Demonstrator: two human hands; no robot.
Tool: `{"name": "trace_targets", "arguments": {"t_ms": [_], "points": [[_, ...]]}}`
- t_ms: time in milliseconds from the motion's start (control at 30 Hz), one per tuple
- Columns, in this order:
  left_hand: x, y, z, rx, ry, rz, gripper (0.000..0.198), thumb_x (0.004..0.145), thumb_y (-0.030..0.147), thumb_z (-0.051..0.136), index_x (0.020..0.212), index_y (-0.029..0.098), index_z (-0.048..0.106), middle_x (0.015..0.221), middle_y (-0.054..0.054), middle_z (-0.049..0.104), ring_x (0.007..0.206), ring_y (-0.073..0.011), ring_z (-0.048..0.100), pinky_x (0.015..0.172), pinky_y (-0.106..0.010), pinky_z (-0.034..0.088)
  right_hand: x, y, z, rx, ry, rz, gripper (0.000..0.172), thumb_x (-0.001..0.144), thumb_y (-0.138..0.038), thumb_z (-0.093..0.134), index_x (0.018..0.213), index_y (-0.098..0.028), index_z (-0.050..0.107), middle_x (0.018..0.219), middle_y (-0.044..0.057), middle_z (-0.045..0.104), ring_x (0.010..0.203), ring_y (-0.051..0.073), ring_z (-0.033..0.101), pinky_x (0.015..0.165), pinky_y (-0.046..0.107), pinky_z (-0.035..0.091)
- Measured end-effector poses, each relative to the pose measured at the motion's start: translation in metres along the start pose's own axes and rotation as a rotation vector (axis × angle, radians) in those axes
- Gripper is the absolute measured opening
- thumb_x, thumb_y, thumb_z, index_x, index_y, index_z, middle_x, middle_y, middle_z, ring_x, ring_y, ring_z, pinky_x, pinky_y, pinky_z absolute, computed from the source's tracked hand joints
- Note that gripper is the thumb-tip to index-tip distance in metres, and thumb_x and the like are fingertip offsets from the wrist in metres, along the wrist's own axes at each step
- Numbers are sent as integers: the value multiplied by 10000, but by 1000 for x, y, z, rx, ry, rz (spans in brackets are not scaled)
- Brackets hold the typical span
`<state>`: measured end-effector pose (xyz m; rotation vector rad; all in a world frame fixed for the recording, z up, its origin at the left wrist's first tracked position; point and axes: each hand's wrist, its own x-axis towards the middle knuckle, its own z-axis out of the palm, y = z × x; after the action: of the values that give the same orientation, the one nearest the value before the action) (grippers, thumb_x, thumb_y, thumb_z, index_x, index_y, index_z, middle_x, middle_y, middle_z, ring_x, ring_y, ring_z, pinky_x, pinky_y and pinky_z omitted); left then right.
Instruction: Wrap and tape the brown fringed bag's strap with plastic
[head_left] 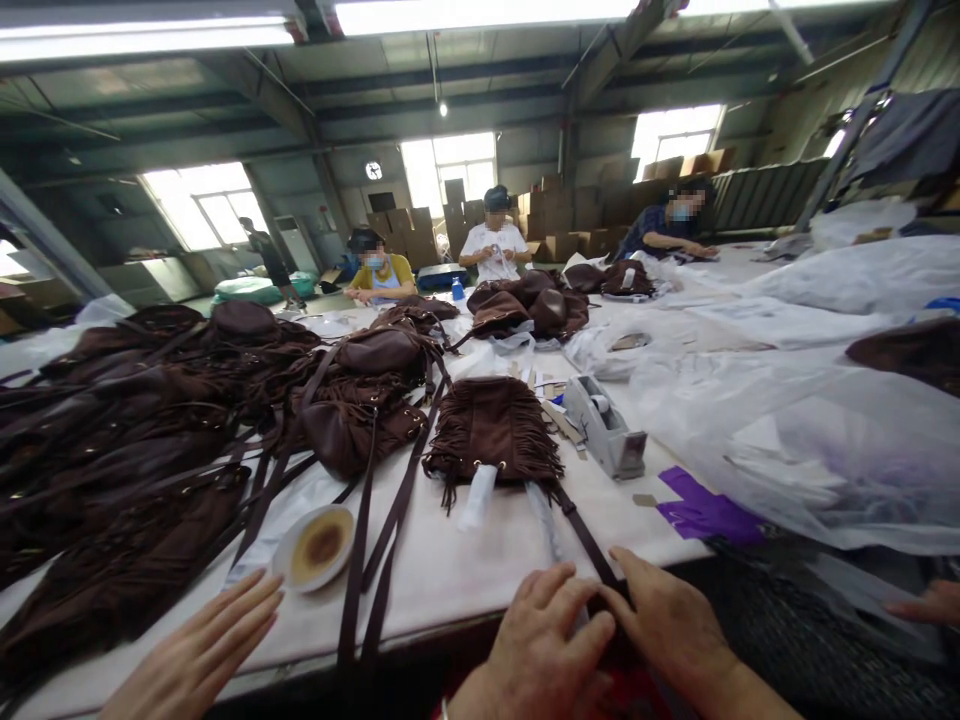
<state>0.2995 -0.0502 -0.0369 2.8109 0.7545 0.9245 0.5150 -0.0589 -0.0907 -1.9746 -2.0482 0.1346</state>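
Note:
My left hand (pixel 541 640) and my right hand (pixel 670 622) meet at the near table edge. Both are closed with curled fingers on the end of a dark brown strap (pixel 583 540). The strap runs up to a brown fringed suede bag (pixel 493 428) lying flat in the middle of the white table (pixel 450 570). Two white paper-wrapped pieces (pixel 478 497) stick out below the bag's fringe.
Another person's hand (pixel 199 655) lies flat and open at the bottom left, next to a small white dish (pixel 315 547) with brown residue. Piles of brown bags (pixel 135 440) fill the left. A tape dispenser (pixel 604 425), purple tape (pixel 701 512) and clear plastic sheeting (pixel 810 430) lie right. Three seated people work at the far end.

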Motion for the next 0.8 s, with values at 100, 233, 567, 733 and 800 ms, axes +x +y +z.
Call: {"name": "trace_targets", "arguments": {"t_ms": [100, 233, 567, 733, 800], "points": [[-5, -8, 3, 35, -57, -174, 342, 812, 250, 683, 1148, 215, 628, 1284, -98, 629, 1221, -321, 552, 1020, -491, 513, 7, -2, -2, 108, 1, -28, 180, 900, -280, 517, 1001, -207, 646, 909, 75, 726, 836, 248, 686, 721, 331, 451], [-25, -24, -3, 140, 19, -481, 160, 832, 84, 566, 935, 178, 645, 1068, -113, 652, 1019, -270, 607, 907, -438, 550, 15, -5, -11, 341, -98, 122, 137, 808, -298, 565, 699, -215, 564, 645, 6, 609, 631, 187, 573, 605, 299, 377], [-26, -51, -14, 454, 155, -657, 212, 911, 106, 519, 1036, 157, 683, 917, -98, 629, 863, -246, 597, 771, -370, 530, 57, -61, -26, 1405, -322, 432, 380, 685, -490, 690, 641, -219, 428, 522, -79, 468, 357, 55, 365, 350, 191, 186], [-25, -1, -13, 31, 214, -578, 269, 946, 194, 495, 1196, 171, 591, 948, -93, 647, 859, -211, 642, 785, -337, 551, 51, -67, -22, 1420, -355, 489, 305, 740, -414, 672, 662, -203, 466, 534, -62, 510, 375, 77, 487, 315, 160, 216], [-26, 13, -1, 15, 208, -570, 439, 895, 273, 594, 1310, 151, 519, 1030, -133, 675, 910, -255, 668, 805, -382, 569, 49, -69, -21, 1440, -366, 537, 262, 756, -382, 649, 680, -200, 476, 548, -58, 523, 381, 80, 501, 312, 159, 223]]}}
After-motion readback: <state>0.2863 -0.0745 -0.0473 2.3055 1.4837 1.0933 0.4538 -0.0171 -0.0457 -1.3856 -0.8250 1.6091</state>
